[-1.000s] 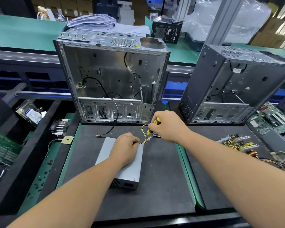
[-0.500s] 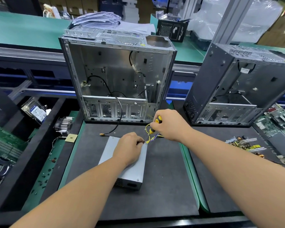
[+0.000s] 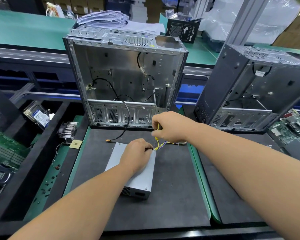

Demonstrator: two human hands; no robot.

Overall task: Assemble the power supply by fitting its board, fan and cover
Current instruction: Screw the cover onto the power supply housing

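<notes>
A grey metal power supply (image 3: 142,179) lies on the black mat (image 3: 171,196) in front of me, its cover on top. My left hand (image 3: 135,153) lies on the cover, fingers curled over its far edge where the wires come out. Just above that far right corner, my right hand (image 3: 170,127) grips a yellow and black screwdriver (image 3: 157,126), tip pointing down. A bundle of yellow and purple wires (image 3: 173,143) runs from the corner to the right under that hand. The screwdriver's tip is hidden among the wires.
An open silver computer case (image 3: 125,80) stands behind the mat, with a black cable (image 3: 108,140) trailing out. A second case (image 3: 249,87) stands right, beside circuit boards (image 3: 291,127). Left are a heatsink (image 3: 68,129), a hard drive (image 3: 38,115) and loose screws (image 3: 48,184).
Both hands stay at the supply's far corner. My right hand has closed further over the screwdriver, so less of its handle shows. The supply has not moved.
</notes>
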